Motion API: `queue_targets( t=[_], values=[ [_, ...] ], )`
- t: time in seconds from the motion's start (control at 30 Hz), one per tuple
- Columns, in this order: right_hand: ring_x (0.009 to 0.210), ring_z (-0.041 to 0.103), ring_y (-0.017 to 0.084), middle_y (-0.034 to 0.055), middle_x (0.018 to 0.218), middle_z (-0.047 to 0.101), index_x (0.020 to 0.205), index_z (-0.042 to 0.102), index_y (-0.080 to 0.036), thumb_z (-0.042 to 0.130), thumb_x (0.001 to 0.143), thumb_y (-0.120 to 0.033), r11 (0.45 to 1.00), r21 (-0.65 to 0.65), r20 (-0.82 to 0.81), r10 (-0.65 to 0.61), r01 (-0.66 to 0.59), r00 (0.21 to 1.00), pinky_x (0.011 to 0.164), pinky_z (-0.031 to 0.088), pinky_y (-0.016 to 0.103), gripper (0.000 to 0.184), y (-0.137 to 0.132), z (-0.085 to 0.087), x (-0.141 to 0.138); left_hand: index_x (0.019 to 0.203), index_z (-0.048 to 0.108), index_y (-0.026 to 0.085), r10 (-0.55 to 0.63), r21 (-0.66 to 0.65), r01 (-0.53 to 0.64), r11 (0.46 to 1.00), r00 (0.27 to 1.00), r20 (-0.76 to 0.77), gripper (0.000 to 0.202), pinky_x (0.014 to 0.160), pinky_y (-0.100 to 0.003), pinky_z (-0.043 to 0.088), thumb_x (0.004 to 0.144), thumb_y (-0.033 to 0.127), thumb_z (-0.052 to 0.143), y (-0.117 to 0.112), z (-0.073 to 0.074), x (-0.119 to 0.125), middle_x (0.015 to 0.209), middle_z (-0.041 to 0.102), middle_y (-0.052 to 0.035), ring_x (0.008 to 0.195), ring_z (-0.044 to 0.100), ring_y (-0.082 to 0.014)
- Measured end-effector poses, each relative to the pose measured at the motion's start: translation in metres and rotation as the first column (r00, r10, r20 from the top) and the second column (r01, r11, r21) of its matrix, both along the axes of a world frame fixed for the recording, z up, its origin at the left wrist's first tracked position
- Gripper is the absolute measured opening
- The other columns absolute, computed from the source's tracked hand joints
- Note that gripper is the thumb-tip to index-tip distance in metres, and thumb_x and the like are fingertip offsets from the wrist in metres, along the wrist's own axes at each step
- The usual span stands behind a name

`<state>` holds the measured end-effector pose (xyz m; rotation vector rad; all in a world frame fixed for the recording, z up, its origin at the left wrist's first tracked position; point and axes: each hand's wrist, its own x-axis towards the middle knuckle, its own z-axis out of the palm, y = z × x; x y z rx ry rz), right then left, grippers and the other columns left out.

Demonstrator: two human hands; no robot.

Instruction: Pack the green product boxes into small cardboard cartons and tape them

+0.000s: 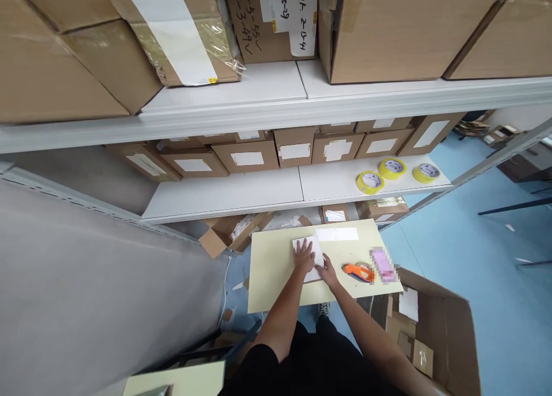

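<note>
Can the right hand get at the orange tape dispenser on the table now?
Probably yes: the right hand lies on the white packet, the orange tape dispenser sits beside it, bare table between.

We find the left part of the desk [271, 269] bare, from its edge up to our left hand [304, 257]. Right of our right hand [328, 272], a dispenser [359, 272] and a pink thing [383, 265] lie close together and crowd that side. A slip [337, 234] lies at the far edge. Beyond it the shelf [241, 192] has a bare front strip, with tape rolls [370, 181] at its right end. An open box [448, 327] stands by the desk's right corner.
</note>
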<state>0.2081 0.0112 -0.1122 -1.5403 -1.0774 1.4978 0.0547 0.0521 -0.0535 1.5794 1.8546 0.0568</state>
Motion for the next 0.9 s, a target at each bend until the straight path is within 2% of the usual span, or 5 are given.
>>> queue_targets(
  t=[0.2,0.5,0.63,0.8,0.9],
  values=[
    [0.141,0.057,0.035,0.0124,0.147,0.064,0.144,0.057,-0.028,0.076,0.073,-0.049,0.995,0.044,0.005,-0.090,0.090,0.996,0.118,0.046,0.054,0.077,-0.014,0.021,-0.035,0.165,0.039,0.031,0.063,0.145,-0.103,0.984,0.964,0.258,0.067,0.132,-0.056,0.010,0.102,0.054,0.045,-0.019,0.004,-0.054,0.177,0.023,-0.0019,0.165,0.008,-0.0328],
    [0.146,0.053,0.032,0.0090,0.151,0.061,0.141,0.062,-0.028,0.072,0.075,-0.036,0.934,0.256,0.157,0.215,-0.250,0.964,0.126,0.036,0.055,0.067,-0.058,0.028,-0.124,0.159,0.047,0.020,0.283,0.113,-0.421,0.900,0.761,0.584,0.072,0.131,-0.038,0.020,0.091,0.031,0.068,-0.030,0.018,-0.134,0.176,0.024,-0.0125,0.164,0.016,-0.0294],
    [0.143,0.055,0.032,0.0099,0.152,0.061,0.144,0.060,-0.025,0.062,0.081,-0.036,0.940,0.280,0.255,0.121,-0.193,0.959,0.123,0.040,0.054,0.064,-0.057,0.035,-0.127,0.163,0.039,0.024,0.308,0.127,-0.502,0.855,0.689,0.656,0.078,0.130,-0.040,0.025,0.090,0.026,0.067,-0.038,0.014,-0.147,0.172,0.036,-0.0107,0.161,0.029,-0.0271],
    [0.142,0.055,0.035,0.0127,0.153,0.060,0.144,0.058,-0.023,0.063,0.081,-0.048,0.984,0.169,0.289,0.012,-0.064,0.957,0.119,0.045,0.056,0.068,-0.049,0.039,-0.114,0.160,0.043,0.016,0.563,0.000,-0.728,0.685,0.530,0.634,0.077,0.121,-0.042,0.041,0.091,0.036,0.071,-0.078,-0.002,-0.151,0.155,0.057,-0.0174,0.141,0.057,-0.0313],
    [0.133,0.063,0.034,0.0142,0.149,0.063,0.144,0.057,-0.022,0.064,0.080,-0.048,0.999,0.050,0.250,0.008,-0.021,0.968,0.114,0.049,0.054,0.070,-0.052,0.034,-0.116,0.159,0.045,0.018,0.562,-0.150,-0.658,0.738,0.477,0.676,0.094,0.116,-0.045,0.046,0.078,0.039,0.086,-0.109,-0.013,-0.153,0.154,0.058,-0.0177,0.137,0.060,-0.0354]
  ],
)
